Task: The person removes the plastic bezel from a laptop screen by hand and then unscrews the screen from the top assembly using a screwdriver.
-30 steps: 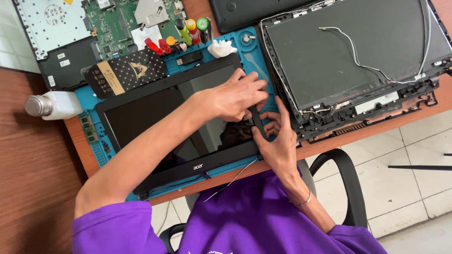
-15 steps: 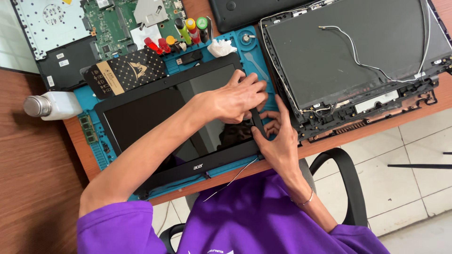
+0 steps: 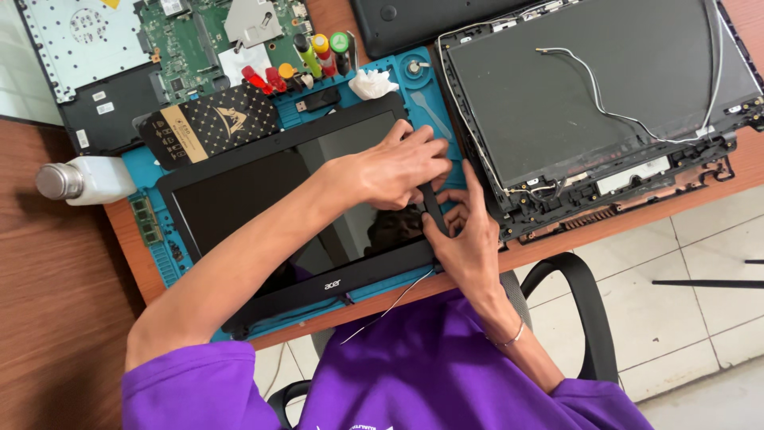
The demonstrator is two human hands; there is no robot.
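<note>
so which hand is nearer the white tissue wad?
Left. The left hand lies on the screen panel's right edge, just below the tissue wad. The right hand sits lower, at the panel's corner.

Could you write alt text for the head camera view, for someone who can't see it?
Seen from above, a person in a purple shirt works both hands at the right edge of a black laptop screen panel on a blue repair mat: the left hand presses the bezel, the right hand grips its edge. Beside it lie an opened laptop lid, a green circuit board and a white bottle.
</note>
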